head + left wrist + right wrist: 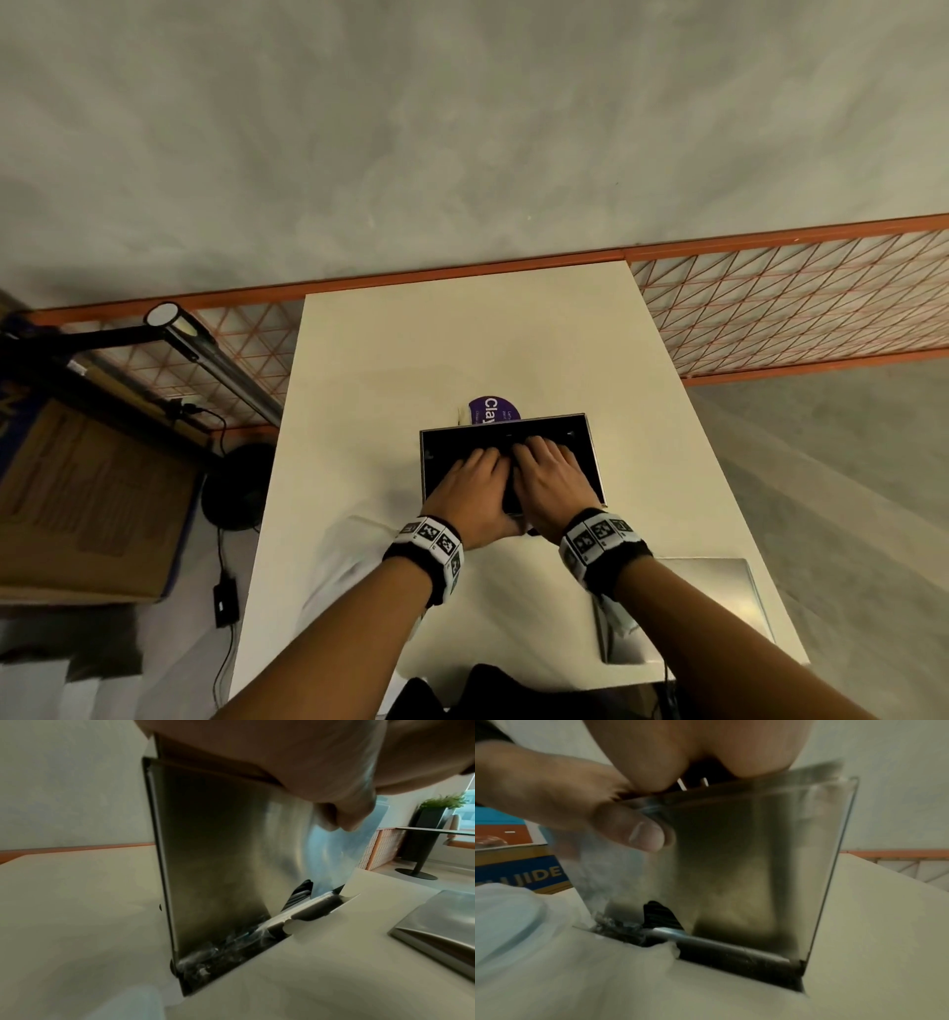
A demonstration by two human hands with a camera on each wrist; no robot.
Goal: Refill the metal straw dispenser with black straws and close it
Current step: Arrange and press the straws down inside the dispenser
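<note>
Head view, frame centre: my left hand [470, 480] and right hand [552, 470] grip black straws [508, 478] inside the open metal straw dispenser [590, 452]; I should lower them level.

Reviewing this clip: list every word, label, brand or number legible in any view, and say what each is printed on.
"Cla": large white letters on the purple round label behind the metal straw dispenser; the rest is hidden, and the small lines beside it are too small to read.
"JIDE": white letters on the blue band of the cardboard box; the start is blurred.
Dark printing on the brown cardboard box: blurred, unreadable.
Wristband markers: patterns only, no text.
</note>
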